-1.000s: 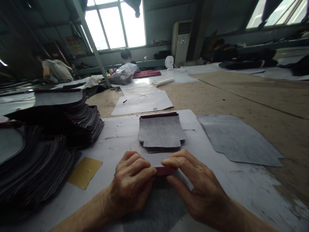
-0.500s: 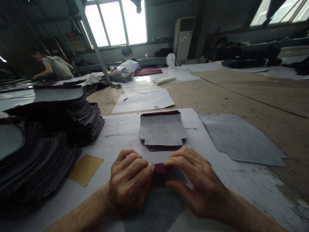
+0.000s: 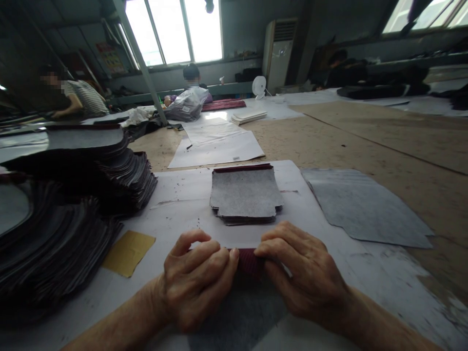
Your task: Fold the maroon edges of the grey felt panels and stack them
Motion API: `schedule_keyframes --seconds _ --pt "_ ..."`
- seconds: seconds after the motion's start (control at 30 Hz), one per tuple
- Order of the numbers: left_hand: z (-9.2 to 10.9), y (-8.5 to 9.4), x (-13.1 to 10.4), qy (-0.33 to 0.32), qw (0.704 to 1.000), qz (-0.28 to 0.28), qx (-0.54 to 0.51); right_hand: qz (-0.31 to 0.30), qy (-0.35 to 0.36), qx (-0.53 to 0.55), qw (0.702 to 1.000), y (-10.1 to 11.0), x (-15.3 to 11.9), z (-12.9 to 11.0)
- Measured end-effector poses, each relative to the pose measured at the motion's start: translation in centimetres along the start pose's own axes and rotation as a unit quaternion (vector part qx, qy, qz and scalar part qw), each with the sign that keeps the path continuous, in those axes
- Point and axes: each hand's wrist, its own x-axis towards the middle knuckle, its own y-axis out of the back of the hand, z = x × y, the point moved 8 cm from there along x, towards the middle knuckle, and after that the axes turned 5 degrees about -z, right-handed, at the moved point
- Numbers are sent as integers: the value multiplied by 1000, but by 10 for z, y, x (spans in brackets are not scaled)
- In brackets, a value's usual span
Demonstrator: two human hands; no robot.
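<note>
A grey-backed fabric piece (image 3: 241, 314) lies in front of me, with a ribbed maroon strip (image 3: 250, 263) along its far edge. My left hand (image 3: 199, 282) is closed on that edge, its fingertips pressed together at the strip. From the other side, my right hand (image 3: 305, 275) pinches the same edge between thumb and fingers. A short stretch of maroon shows between the two hands, while the rest of the edge is covered by them. Just beyond sits a small stack of grey pieces (image 3: 244, 192) with maroon top edges and notched corners.
Tall stacks of dark-edged pieces (image 3: 73, 239) rise at left, beside a yellow card (image 3: 129, 253). A large grey sheet (image 3: 365, 207) lies right. White paper (image 3: 219, 151), a plastic bag (image 3: 188, 102) and a small white fan (image 3: 259, 87) are farther off. Several people work in the background.
My right hand's thumb has closed in on the maroon edge, where it stood apart before. My left fingertips have shifted slightly right, and more of the maroon strip shows.
</note>
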Motion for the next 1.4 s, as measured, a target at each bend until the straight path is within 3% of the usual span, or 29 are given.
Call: schedule_keyframes --seconds 0.17,0.33,0.47,0.67,0.73,0.9,0.97,1.03,1.1,1.2,1.27,1.33,1.4 --pt "-2 -3 -2 7 1000 0 -20 -5 1 4 1000 -2 1 1" --pt "-20 -12 -2 119 984 3 -129 -10 -20 29 999 -2 2 3" --pt "-29 -21 -3 184 960 -21 -208 -28 -104 118 987 -6 0 15" --pt "-39 -29 -7 200 948 -50 -244 -23 -232 180 956 -2 -5 39" --pt "-44 -32 -9 211 941 -52 -260 -12 -214 157 964 6 -3 36" --pt "-44 -29 -2 195 937 -54 -283 -3 -48 68 997 12 7 4" --pt "-45 -30 1 196 928 -76 -306 31 -54 63 996 16 5 9" --pt "-53 -31 -1 222 910 -88 -339 82 -141 74 984 24 0 31" --pt "-68 -33 -8 277 874 -83 -390 108 -264 114 952 30 -9 62" --pt "-95 -50 -22 407 769 -109 -480 68 -424 184 884 30 -15 101" --pt "-112 -62 -28 491 708 -143 -487 42 -472 193 859 33 -8 115" --pt "-133 -67 -24 537 695 -149 -454 32 -479 167 861 38 8 127" --pt "-154 -73 -16 554 708 -136 -416 29 -476 122 870 38 25 141"
